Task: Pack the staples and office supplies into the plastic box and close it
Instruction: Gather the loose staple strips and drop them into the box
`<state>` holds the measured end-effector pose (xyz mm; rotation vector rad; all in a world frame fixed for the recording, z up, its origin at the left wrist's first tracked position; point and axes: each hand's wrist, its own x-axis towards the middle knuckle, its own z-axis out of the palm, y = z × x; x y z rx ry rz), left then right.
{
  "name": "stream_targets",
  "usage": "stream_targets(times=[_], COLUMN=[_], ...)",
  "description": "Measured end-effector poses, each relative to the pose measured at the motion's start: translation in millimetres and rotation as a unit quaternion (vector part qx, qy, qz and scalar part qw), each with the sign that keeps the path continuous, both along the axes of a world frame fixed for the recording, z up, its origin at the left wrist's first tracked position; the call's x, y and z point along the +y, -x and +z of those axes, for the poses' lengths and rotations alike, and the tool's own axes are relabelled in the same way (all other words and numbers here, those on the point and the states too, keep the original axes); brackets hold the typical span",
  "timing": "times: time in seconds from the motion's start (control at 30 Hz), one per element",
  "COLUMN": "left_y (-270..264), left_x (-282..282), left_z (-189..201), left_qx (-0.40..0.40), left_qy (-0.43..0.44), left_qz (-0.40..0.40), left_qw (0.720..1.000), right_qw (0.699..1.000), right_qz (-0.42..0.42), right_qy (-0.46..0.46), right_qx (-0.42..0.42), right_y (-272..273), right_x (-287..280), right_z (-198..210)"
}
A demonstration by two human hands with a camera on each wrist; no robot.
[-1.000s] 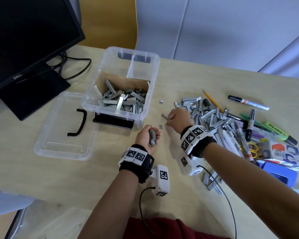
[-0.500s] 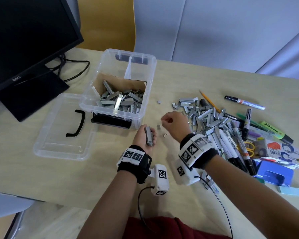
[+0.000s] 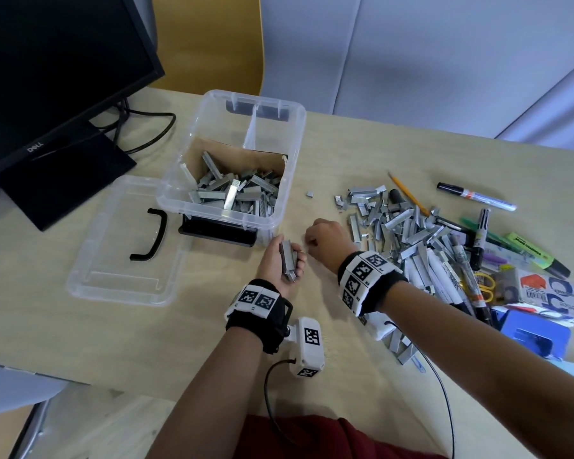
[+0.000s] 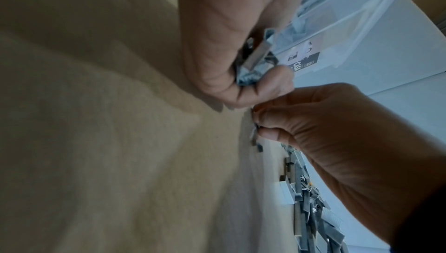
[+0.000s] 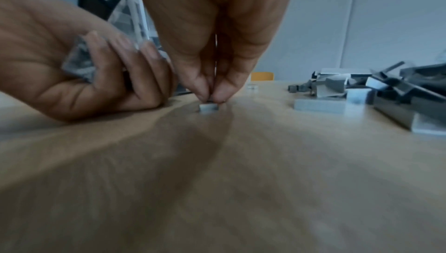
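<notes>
The left hand (image 3: 280, 261) grips a bundle of staple strips (image 3: 288, 258) at frame centre. The right hand (image 3: 327, 238) pinches a small staple piece (image 5: 208, 107) on the table (image 3: 146, 332). The plastic box (image 3: 236, 167) stands open, upper centre.

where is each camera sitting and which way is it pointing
Head: worn on the head, looks down at the table, box and staple pile; both forearms, left hand, right hand show.
Left wrist: looks along the left palm at held staples; right hand opposite.
Right wrist: low over the table, looks along fingers pinching a staple bit; left hand beside.
Shared: both wrist views show both hands and the pile.
</notes>
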<state>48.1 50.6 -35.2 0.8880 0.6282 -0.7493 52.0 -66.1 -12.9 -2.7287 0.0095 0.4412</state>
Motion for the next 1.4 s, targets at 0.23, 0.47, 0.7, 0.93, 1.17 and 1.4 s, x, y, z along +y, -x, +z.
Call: stream_targets(times=[0.23,0.47,0.7,0.93,1.17,1.4], left_y=[2,1,3,0,-53,-70], left_x=[-3,-6,-5,-18,11,27], left_z=[2,6,12,101,171,153], left_qx=[0.010,0.024,-0.013,-0.245,-0.280,-0.221], left_qy=[0.015,-0.019,-0.043,-0.009,-0.107,-0.308], left_qz=[0.041,0.056,-0.079,-0.218,0.017,-0.016], left_qw=[0.999,0.998,0.996,0.945,0.954,0.925], right_qw=[0.974,0.974,0.983,0.991,0.991,0.955], right_qz=[-0.154,-0.104,-0.150,-0.121,-0.108,-0.213], right_qy=[-0.158,-0.195,-0.100,-0.052,-0.076,-0.208], right_qx=[-0.054,-0.046,-0.020,0.011,-0.013,0.006], right_y=[14,28,23,33,37,26], right_x=[-1,20,-18,-17,-14,-24], right_z=[26,38,21,1,-7,-4])
